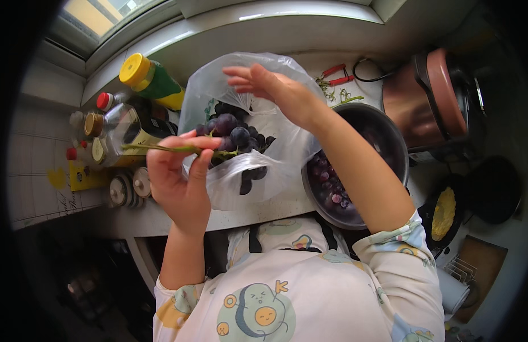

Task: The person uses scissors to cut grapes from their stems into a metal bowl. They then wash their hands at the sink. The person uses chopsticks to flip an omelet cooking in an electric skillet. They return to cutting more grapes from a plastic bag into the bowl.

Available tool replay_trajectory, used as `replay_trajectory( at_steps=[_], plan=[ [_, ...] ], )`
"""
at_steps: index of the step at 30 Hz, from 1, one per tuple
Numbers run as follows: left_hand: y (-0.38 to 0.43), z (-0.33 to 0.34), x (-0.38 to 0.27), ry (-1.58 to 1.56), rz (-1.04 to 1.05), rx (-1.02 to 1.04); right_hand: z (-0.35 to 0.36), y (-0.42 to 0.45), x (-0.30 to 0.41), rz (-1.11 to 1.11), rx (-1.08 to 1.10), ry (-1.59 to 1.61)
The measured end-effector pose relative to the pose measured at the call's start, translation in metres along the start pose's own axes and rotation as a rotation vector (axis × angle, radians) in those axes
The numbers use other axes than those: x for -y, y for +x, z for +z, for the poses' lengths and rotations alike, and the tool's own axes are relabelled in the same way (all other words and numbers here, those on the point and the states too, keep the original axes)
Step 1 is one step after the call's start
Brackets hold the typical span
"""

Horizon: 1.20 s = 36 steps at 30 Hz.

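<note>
My left hand (pixel 181 175) pinches the green stem (pixel 161 148) of a bunch of dark purple grapes (pixel 234 130). The bunch hangs over the mouth of a translucent plastic bag (pixel 268 184) on the counter, and more dark grapes show inside the bag. My right hand (pixel 270 87) is raised over the far side of the bag, fingers apart, with nothing seen in it. Beneath my right forearm stands a round metal bowl (pixel 400 158) holding loose grapes (pixel 328 179) on its left side; the arm hides part of it.
Red-handled scissors (pixel 338 75) lie behind the bowl among grape stem scraps (pixel 332 94). A pinkish-brown appliance (pixel 418 102) stands at the right, near a pan with yellow food (pixel 444 213). Left are a yellow-capped green container (pixel 153 81), several bottles (pixel 131 124) and lidded jars (pixel 123 188).
</note>
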<state>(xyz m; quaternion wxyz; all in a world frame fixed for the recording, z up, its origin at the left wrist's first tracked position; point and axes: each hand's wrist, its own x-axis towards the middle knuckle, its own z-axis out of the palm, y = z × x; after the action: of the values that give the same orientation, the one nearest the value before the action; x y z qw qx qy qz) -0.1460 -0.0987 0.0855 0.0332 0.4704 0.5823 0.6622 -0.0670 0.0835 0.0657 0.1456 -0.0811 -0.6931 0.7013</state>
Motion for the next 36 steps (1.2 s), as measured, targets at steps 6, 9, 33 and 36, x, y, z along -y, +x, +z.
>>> replay_trajectory(
  at_steps=[6,9,33,36],
  plan=[
    [0.051,0.012,-0.021,-0.206,0.018,-0.013,0.015,-0.051,0.002,-0.161,-0.35,0.123],
    [0.076,0.023,-0.035,-0.22,0.1,0.004,0.03,-0.085,0.008,-0.246,-0.479,-0.361],
    [0.093,0.029,-0.003,-0.228,-0.011,0.216,0.064,-0.135,-0.008,-0.411,-0.707,-0.794],
    [0.099,0.02,-0.012,-0.257,-0.001,0.192,0.072,-0.123,-0.046,-0.023,-0.621,-0.865]
  ],
)
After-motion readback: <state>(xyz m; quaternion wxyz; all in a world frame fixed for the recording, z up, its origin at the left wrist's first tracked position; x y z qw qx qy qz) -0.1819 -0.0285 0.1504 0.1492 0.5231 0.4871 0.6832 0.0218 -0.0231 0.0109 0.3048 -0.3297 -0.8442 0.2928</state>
